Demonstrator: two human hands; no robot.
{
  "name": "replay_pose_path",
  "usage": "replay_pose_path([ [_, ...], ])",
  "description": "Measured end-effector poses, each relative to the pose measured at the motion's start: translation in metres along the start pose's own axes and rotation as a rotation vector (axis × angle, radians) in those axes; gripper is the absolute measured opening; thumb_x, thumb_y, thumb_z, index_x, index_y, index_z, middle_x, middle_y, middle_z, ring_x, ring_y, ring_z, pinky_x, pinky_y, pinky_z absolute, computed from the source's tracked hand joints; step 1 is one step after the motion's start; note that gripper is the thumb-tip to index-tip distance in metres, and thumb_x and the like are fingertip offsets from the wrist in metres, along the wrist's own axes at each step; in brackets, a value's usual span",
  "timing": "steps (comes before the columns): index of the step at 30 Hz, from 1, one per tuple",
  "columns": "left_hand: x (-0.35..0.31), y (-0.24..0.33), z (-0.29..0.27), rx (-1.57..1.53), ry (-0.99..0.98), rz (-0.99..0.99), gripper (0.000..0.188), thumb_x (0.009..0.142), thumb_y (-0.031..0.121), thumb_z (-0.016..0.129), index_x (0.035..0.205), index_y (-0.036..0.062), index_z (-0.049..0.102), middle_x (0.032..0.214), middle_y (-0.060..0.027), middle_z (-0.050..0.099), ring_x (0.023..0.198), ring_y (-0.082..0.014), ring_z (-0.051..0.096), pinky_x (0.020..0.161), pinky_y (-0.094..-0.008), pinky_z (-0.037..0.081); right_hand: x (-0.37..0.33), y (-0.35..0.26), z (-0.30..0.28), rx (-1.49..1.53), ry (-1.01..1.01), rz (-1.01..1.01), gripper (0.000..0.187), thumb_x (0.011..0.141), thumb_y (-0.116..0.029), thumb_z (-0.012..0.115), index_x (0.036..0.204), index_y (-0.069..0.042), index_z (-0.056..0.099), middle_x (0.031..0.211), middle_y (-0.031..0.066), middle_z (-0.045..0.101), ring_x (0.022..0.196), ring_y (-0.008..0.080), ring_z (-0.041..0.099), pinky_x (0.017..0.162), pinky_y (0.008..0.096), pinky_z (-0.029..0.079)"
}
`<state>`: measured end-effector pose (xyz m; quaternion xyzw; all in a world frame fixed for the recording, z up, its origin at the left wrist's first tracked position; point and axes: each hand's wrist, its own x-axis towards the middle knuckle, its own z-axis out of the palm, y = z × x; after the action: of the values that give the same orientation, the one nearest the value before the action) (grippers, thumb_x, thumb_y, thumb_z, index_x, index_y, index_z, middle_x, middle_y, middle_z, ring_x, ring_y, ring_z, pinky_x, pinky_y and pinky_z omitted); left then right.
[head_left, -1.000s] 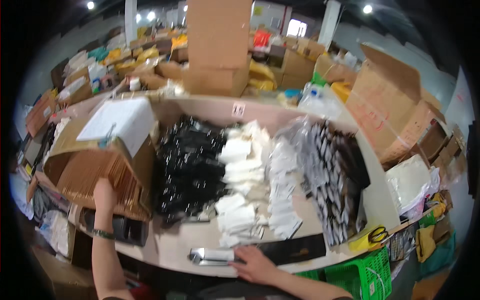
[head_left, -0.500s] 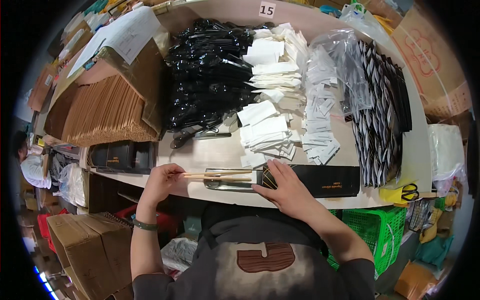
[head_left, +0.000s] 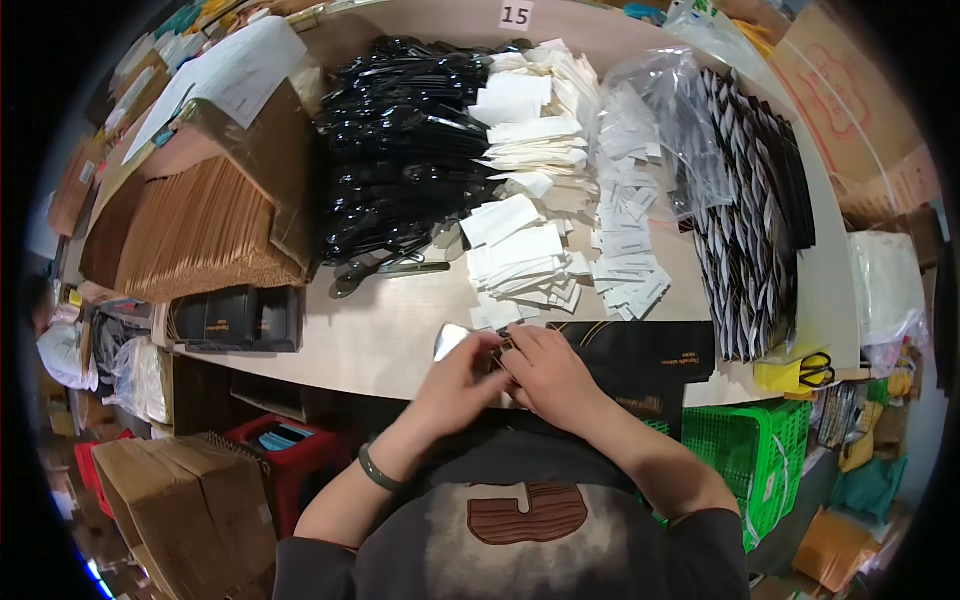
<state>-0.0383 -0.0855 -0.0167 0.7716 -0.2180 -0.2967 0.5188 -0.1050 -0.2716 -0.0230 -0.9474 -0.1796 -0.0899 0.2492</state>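
My left hand [head_left: 462,378] and my right hand [head_left: 550,372] meet over the table's front edge, fingers pinched together around the end of a black paper cutlery sleeve [head_left: 645,400]. The sleeve runs rightward under my right forearm, tilted over the edge. A shiny silver-white piece [head_left: 451,341] pokes out beyond my left fingers; its kind is not clear. My fingers hide the sleeve's mouth. Flat on the table behind my right hand lies another black sleeve [head_left: 650,348] with gold print. No chopsticks show now.
Beyond my hands lie black wrapped cutlery [head_left: 410,150], white napkins [head_left: 520,250], small white packets [head_left: 630,260] and stacked black sleeves [head_left: 745,220]. A cardboard box [head_left: 200,220] of brown sleeves stands left. Yellow-handled scissors [head_left: 795,373] lie right, above a green crate [head_left: 740,450].
My left hand has moved right to meet my right hand. The chopsticks it held are out of sight. The sleeve in my hands has tilted toward me, showing another sleeve behind it.
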Motion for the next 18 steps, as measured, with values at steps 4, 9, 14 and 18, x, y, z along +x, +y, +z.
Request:
replay_pose_path([
  [4, 0.002, 0.005, 0.001, -0.627, -0.241, -0.04, 0.06, 0.088, 0.014, 0.072, 0.139, 0.0004, 0.044, 0.128, -0.0164, 0.058, 0.119, -0.0208, 0.058, 0.098, -0.0338, 0.048, 0.0, 0.005, 0.003, 0.047, 0.06, -0.054, 0.044, 0.068, -0.014, 0.076, 0.106, -0.004, 0.057, 0.119, 0.0217, 0.058, 0.11, 0.0378, 0.057, 0.096, 0.0476, 0.045],
  [9, -0.012, 0.03, -0.036, 0.834, 0.207, 0.337, 0.088, 0.069, 0.026, 0.087, 0.142, 0.0037, 0.043, 0.129, -0.02, 0.052, 0.12, -0.038, 0.052, 0.104, -0.0466, 0.043, -0.016, 0.007, -0.013, 0.004, 0.07, -0.008, 0.067, 0.062, -0.016, 0.082, 0.124, -0.012, 0.057, 0.116, 0.0166, 0.056, 0.102, 0.0371, 0.057, 0.087, 0.0489, 0.046],
  [14, -0.003, 0.019, -0.025, 0.993, 0.114, 0.633, 0.031, 0.074, 0.015, 0.071, 0.102, 0.0087, 0.059, 0.077, -0.0073, 0.056, 0.072, -0.0305, 0.057, 0.066, -0.0429, 0.044, 0.015, -0.024, -0.015, 0.16, 0.22, -0.213, 0.02, 0.075, -0.017, 0.066, 0.087, -0.003, 0.057, 0.095, 0.0139, 0.057, 0.084, 0.0334, 0.061, 0.067, 0.0435, 0.051],
  [18, 0.005, 0.021, -0.058, 0.979, 0.331, 0.663, 0.035, 0.063, 0.007, 0.074, 0.094, 0.0082, 0.058, 0.074, -0.0094, 0.057, 0.067, -0.0299, 0.058, 0.058, -0.0396, 0.045, 0.012, -0.01, -0.122, -0.108, 0.114, -0.172, 0.018, 0.079, -0.024, 0.068, 0.076, -0.008, 0.06, 0.082, 0.0075, 0.054, 0.078, 0.0281, 0.063, 0.062, 0.0384, 0.05],
])
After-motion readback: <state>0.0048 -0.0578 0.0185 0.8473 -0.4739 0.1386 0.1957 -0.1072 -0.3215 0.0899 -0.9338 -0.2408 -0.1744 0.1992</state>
